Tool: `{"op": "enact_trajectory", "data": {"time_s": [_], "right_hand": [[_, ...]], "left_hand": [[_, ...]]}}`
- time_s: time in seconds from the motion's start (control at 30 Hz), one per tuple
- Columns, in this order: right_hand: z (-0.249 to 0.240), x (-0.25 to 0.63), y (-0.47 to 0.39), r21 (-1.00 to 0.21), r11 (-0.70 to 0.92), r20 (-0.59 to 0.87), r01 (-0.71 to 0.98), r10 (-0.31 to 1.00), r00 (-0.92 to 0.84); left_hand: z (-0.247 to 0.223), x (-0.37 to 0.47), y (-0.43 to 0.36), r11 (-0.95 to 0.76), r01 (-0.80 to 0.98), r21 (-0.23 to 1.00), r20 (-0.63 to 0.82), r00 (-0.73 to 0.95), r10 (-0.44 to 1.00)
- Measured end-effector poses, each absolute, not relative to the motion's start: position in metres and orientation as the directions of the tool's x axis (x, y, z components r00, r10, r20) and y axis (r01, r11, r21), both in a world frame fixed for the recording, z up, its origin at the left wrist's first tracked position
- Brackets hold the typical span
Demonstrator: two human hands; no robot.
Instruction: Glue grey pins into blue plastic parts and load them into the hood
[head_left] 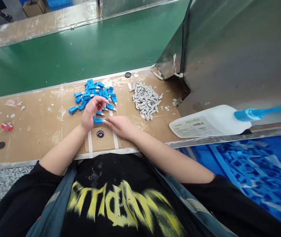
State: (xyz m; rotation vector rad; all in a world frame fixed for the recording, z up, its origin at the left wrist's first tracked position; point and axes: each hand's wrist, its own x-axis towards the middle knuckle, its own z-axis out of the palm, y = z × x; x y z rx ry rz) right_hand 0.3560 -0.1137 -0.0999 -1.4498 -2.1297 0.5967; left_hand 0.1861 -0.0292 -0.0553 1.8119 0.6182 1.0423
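Observation:
In the head view, my right hand (pixel 120 126) pinches the pale tip of a small blue plastic piece (pixel 97 120), just above the cardboard worktop. Close beside it, my left hand (pixel 90 111) is raised with loosely bent fingers and a gap between them and the thumb. The blue body reaches the edge of my left palm; whether it touches is hard to see. Behind my left hand lies a heap of blue pieces (pixel 88 90) with pale tips, partly covered by the fingers. Right of both hands sits a pile of small grey plastic parts (pixel 146 100).
A white bottle with a blue nozzle (pixel 209 121) lies at the right by a metal panel (pixel 241 56). A green conveyor belt (pixel 81 49) runs behind the worktop (pixel 44 131). A black disc (pixel 100 134) is near my hands. A bin of blue parts (pixel 259 174) stands lower right.

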Motion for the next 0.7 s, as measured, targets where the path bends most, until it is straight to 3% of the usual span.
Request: {"op": "enact_trajectory", "data": {"time_s": [0.23, 0.7], "right_hand": [[-0.098, 0.352, -0.112, -0.519, 0.356, 0.161, 0.777, 0.934, -0.32], [-0.091, 0.355, -0.107, -0.583, 0.326, 0.122, 0.744, 0.941, -0.317]], "left_hand": [[-0.061, 0.194, -0.033, -0.421, -0.07, 0.905, 0.391, 0.531, 0.752], [-0.075, 0.2, -0.031, -0.464, -0.043, 0.885, 0.427, 0.476, 0.769]]}}
